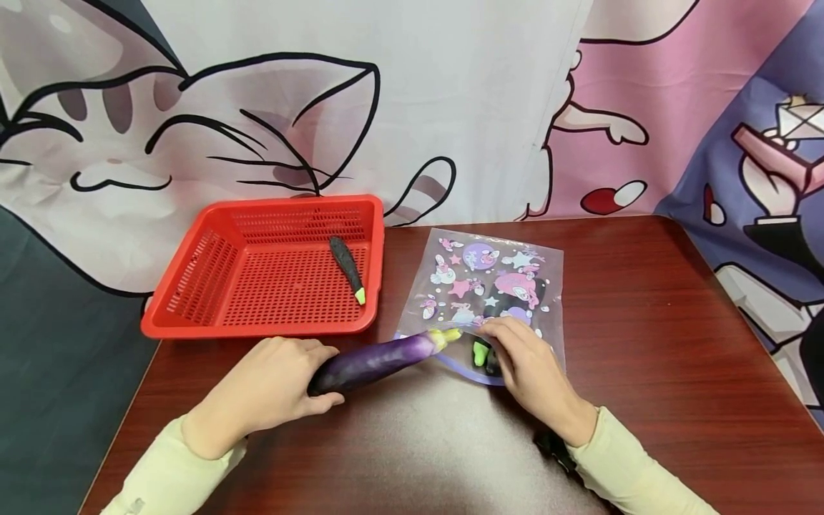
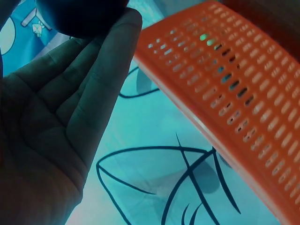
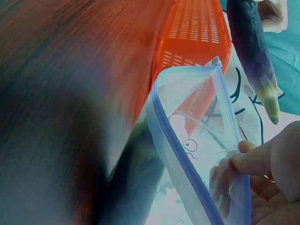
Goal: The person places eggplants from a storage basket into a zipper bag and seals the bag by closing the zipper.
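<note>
A long purple eggplant (image 1: 373,363) with a yellowish stem end is gripped near its dark end by my left hand (image 1: 267,390). Its stem end points right, at the mouth of a clear printed zip bag (image 1: 444,286). With thumb and fingers my right hand (image 1: 541,372) pinches the bag's edge; the right wrist view shows the blue zip rim (image 3: 171,140) spread apart. Inside the bag lies a dark vegetable with a green stem (image 1: 480,352), partly hidden by my right hand. In the left wrist view only the eggplant's dark end (image 2: 82,16) shows, against the fingers.
At the back left of the brown table (image 1: 618,315) stands a red perforated basket (image 1: 257,331). One slim, dark vegetable with a light green tip (image 1: 346,266) lies in it. Behind the table hangs a cartoon-printed cloth (image 1: 489,107). A black object (image 1: 553,452) is beneath my right wrist.
</note>
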Demonstrator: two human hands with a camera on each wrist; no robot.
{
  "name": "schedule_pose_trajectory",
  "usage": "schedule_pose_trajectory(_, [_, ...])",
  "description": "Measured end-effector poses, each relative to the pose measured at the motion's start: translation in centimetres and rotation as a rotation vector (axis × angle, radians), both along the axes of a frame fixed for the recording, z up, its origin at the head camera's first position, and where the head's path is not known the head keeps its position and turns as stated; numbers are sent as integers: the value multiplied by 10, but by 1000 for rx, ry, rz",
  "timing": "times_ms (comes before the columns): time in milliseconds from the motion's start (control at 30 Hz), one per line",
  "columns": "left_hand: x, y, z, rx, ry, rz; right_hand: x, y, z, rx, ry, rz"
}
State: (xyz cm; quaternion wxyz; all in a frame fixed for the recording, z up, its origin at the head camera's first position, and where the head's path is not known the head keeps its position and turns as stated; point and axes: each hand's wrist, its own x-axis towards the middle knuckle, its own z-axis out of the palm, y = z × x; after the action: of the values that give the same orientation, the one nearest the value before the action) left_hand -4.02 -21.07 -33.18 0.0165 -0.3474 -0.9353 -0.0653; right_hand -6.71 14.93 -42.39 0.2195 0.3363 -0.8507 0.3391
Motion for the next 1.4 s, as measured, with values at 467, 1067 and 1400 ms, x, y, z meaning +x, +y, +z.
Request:
schedule_pose_trajectory(467, [4, 16, -15, -14, -51, 4, 0, 0, 1, -12, -1, -4])
schedule_pose_trajectory(1067, [11, 42, -32, 14, -134, 69, 0, 0, 2, -22, 17, 0])
schedule_pose_trajectory(1400, [18, 65, -43, 12, -133, 161, -1, -1, 0, -24, 0, 10])
